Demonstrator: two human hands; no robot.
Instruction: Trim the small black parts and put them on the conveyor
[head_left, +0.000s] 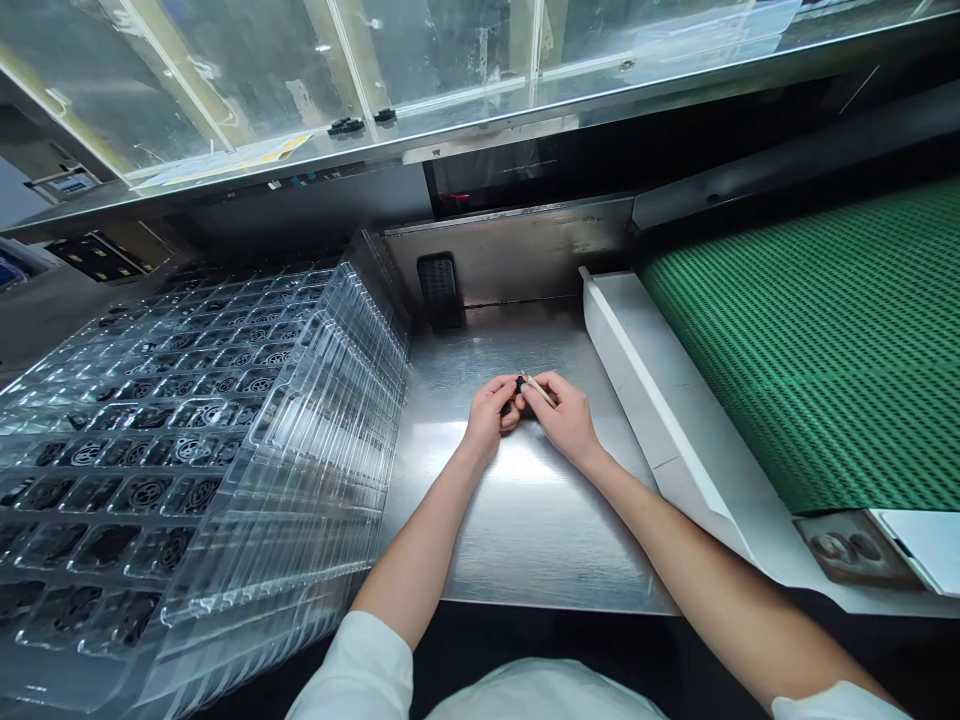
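Note:
Both hands meet over the middle of a brushed metal work surface (555, 560). My left hand (491, 412) is closed, pinching a small black part (520, 383) between thumb and fingers; its exact kind is too small to make out. My right hand (562, 412) is closed around a thin beige stick-like tool (541, 391), whose tip lies right beside the black part. The fingers of the two hands nearly touch and cover much of the part.
At left rises a tall stack of clear plastic trays (300, 480), with round black parts in the top pockets. A green conveyor belt (825, 340) runs on the right behind a pale metal guard (660, 390). A glass-topped metal shelf (450, 120) spans the back.

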